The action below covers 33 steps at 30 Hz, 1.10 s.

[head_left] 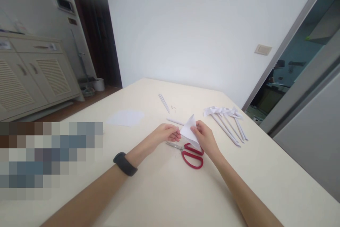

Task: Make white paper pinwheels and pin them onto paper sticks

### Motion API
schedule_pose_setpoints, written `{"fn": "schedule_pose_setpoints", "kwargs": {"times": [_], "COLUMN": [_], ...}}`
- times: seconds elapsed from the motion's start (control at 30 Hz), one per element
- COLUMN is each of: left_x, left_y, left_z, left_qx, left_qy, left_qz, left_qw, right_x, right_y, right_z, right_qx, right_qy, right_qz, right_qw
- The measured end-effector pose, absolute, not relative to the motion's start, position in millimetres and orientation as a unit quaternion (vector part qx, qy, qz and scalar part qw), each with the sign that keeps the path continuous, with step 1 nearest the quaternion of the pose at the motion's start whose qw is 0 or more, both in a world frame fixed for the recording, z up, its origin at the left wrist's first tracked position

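White paper [189,130], lower centre of frame, is pinched in my right fingers [196,131]; my left fingers [172,129] half curl, their hold unclear.

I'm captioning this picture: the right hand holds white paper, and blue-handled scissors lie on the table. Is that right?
Not quite: the head view shows the scissors have red handles. The right hand does hold white paper, and the scissors lie on the table.
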<state>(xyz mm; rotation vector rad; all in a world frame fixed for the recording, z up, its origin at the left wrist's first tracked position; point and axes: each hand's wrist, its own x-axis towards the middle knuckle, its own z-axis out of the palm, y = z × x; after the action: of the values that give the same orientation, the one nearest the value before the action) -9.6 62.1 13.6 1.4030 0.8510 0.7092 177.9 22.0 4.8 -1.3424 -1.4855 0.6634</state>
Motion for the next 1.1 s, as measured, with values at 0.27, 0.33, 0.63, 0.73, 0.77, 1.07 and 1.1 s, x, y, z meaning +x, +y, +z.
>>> {"fn": "schedule_pose_setpoints", "kwargs": {"times": [0.27,0.33,0.63,0.73,0.77,1.07,1.1], "left_x": [-9,-9,-11,-10,-9,-10,-10], "left_y": [57,55,58,61,62,69,69], "left_z": [28,28,22,20,19,6,6], "left_qx": [0.603,0.611,0.667,0.677,0.680,0.730,0.734], "left_qy": [0.409,0.416,0.379,0.404,0.409,0.386,0.384], "left_qz": [0.317,0.317,0.296,0.300,0.300,0.292,0.292], "left_qw": [0.607,0.595,0.569,0.538,0.529,0.482,0.478], "right_x": [175,174,171,173,174,180,180], "right_y": [17,16,13,13,13,18,19], "right_z": [14,15,17,19,19,15,14], "right_qx": [-0.577,-0.575,-0.551,-0.533,-0.530,-0.532,-0.535], "right_qy": [-0.636,-0.640,-0.658,-0.662,-0.662,-0.618,-0.611], "right_qz": [0.181,0.177,0.193,0.225,0.234,0.288,0.293], "right_qw": [0.480,0.478,0.475,0.476,0.476,0.503,0.505]}}
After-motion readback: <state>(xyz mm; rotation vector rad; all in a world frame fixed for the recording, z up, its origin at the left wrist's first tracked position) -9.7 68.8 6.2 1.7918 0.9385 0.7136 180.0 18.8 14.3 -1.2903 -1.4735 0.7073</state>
